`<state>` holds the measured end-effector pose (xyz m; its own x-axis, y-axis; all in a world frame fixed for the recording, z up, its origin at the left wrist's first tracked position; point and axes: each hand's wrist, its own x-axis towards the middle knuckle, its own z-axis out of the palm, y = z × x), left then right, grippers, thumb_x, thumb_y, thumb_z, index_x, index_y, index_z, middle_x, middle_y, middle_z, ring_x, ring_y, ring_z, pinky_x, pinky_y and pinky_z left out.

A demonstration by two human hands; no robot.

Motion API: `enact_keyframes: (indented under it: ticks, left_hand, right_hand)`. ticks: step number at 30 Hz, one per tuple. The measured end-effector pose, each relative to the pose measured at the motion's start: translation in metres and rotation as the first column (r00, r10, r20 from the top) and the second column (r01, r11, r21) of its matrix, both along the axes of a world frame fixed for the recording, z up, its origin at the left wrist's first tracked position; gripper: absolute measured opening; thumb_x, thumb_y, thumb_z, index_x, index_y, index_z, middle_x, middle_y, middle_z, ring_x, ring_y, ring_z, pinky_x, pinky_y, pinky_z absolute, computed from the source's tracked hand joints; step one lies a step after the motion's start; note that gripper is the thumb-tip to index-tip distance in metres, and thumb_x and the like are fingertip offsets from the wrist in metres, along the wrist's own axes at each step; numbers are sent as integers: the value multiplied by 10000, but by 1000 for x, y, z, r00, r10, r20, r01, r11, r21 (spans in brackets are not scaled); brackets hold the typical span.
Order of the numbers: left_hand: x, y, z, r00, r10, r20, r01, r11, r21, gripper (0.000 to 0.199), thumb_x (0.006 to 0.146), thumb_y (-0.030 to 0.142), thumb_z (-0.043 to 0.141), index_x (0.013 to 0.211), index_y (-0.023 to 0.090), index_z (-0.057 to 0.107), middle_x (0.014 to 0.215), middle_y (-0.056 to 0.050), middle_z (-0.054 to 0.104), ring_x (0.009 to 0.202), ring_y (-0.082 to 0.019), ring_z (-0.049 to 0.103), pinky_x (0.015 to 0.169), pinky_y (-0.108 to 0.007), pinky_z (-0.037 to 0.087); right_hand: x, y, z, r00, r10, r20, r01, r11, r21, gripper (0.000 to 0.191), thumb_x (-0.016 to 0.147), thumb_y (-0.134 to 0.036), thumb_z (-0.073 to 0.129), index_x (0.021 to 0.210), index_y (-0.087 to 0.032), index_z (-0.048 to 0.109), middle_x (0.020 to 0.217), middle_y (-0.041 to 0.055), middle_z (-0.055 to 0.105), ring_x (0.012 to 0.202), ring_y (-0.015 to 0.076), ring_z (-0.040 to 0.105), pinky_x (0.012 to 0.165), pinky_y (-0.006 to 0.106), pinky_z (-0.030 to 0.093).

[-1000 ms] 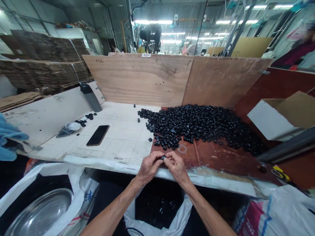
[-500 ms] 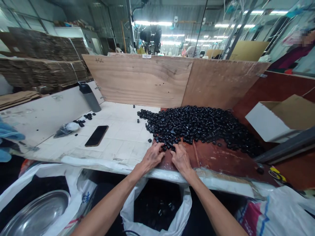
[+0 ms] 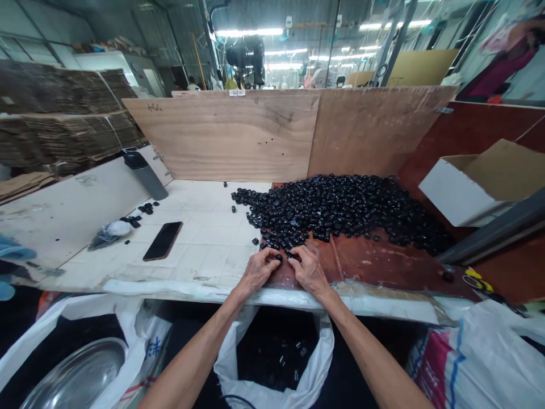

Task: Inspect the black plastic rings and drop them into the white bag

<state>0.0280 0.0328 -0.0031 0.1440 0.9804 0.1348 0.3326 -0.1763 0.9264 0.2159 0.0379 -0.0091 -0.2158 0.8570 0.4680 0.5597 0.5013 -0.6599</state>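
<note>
Black pieces (image 3: pixel 340 204) heaped on the tabletop (image 3: pixel 213 227)
Left hand (image 3: pixel 258 268): grip clamped on one small piece (image 3: pixel 279 257); right hand (image 3: pixel 310 269): grip, cannot tell.

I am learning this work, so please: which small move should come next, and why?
Probably bring the left hand towards the right hand: the left seems to pinch a black piece, the right is at the near edge of the pile, and a gap separates them. Whether the right holds one is unclear.
</note>
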Motion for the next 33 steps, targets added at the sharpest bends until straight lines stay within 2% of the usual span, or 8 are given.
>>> enact_keyframes:
  ticks: [5,9,11,15,19,25,29,33]
  left_hand:
    - [6,-4,8,996,26,-88,-19,996,88,140,783,245,656,904,199,710,867,-23,719,796,-189,661,750,-293,513]
    - [-7,0,7,878,417,-235,-385,907,171,164,843,284,605,954,183,672,895,-49,666,759,-193,644,771,-327,518]
    - [-17,7,5,803,494,-333,-453,870,197,239,844,287,611,1054,180,648,983,-73,633,744,-194,638,770,-345,521]
    - [-25,18,1,826,304,-475,-227,950,213,255,840,162,582,1081,209,652,1062,-70,624,889,-220,644,848,-350,511]
    - [-17,10,-3,841,183,-509,-53,964,259,230,841,108,562,1022,213,660,1026,-63,640,1023,-245,607,947,-377,477]
    - [-10,-10,1,918,112,-381,-24,973,229,376,797,153,654,1160,231,598,1086,-50,608,927,-214,626,850,-346,519]
    - [-9,-8,-1,914,35,-404,69,969,239,180,838,162,612,1000,230,654,958,-27,640,909,-211,625,843,-341,504]
    - [-9,-7,-7,923,77,-377,28,964,265,284,800,122,605,1068,214,607,998,-38,620,887,-205,618,823,-340,517]
  right_hand:
    - [4,-2,9,987,3,-163,-12,999,-50,119,818,-139,571,906,-185,634,892,51,611,718,164,593,570,247,495]
    - [1,-8,12,960,265,-91,-266,964,-2,184,817,-117,575,973,-183,647,894,46,617,726,153,586,633,256,502]
    - [-2,-9,9,925,381,-7,-381,925,13,232,797,-87,582,994,-184,656,895,46,621,787,168,597,722,286,512]
    - [-7,-5,0,969,244,30,-245,969,24,205,801,-87,588,967,-174,670,871,54,605,812,186,599,754,315,513]
    - [-4,-1,-3,996,86,-21,-86,996,-12,164,828,-139,587,967,-184,663,898,58,611,751,175,598,668,289,521]
    - [1,-1,3,985,8,-172,-24,996,-91,86,808,-198,618,878,-184,665,889,55,622,665,152,603,552,249,522]
    - [0,1,1,984,25,-178,-48,991,-128,160,786,-215,640,938,-181,674,831,36,648,630,143,601,562,250,509]
    - [1,2,-3,981,-8,-195,-30,981,-191,179,779,-227,653,950,-178,644,752,2,638,596,132,592,555,239,497]
